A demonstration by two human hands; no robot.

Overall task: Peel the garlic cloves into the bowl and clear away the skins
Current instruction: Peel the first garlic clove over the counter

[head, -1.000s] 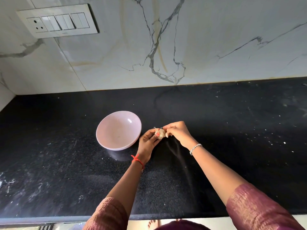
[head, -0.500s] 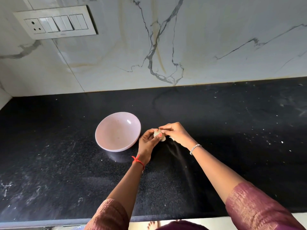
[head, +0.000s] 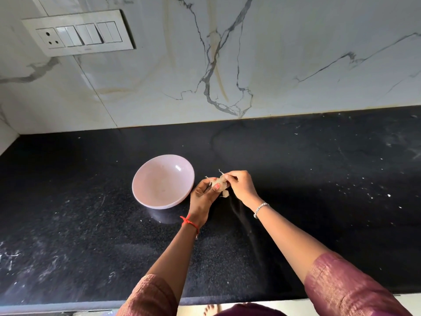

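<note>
The task is only starting: the left hand [head: 202, 192] holds the garlic [head: 217, 182] just right of the empty-looking bowl [head: 145, 197], while the right hand [head: 239, 183] pinches its skin.

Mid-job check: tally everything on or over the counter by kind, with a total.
Bowl: 1
Garlic: 1, gripped by both hands
Hands: 2, left hand and right hand
Wristbands: 2, red thread and bracelet
Total: 6
</note>
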